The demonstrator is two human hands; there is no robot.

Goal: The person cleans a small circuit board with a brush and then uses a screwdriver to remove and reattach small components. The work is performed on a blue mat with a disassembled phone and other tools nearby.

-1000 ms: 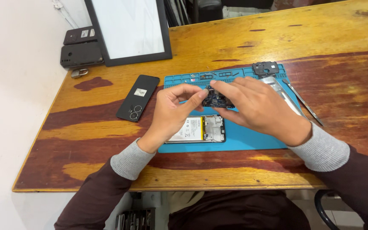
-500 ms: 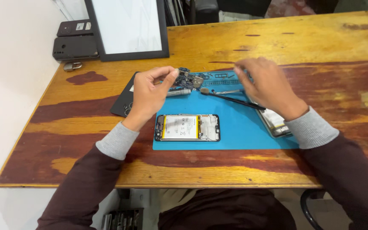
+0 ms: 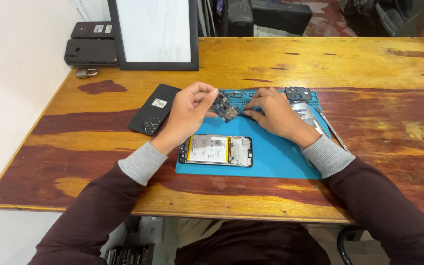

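My left hand (image 3: 188, 114) pinches a small circuit board (image 3: 224, 109) and holds it tilted above the blue repair mat (image 3: 276, 157). Just right of the board, my right hand (image 3: 274, 114) rests on the mat with its fingertips closed on a thin dark tool whose tip points at the board. An opened phone (image 3: 216, 150), its battery and inner frame showing, lies flat on the mat below both hands.
A black phone back cover (image 3: 153, 108) lies left of the mat. A small black part (image 3: 298, 93), a silvery piece (image 3: 307, 113) and a thin tool (image 3: 332, 128) sit at the mat's right. A framed white panel (image 3: 155, 33) and two dark phones (image 3: 91, 45) stand at the back left.
The view has shifted, with the mat now lower and more central. My right hand has drawn in closer to the circuit board held by my left hand.
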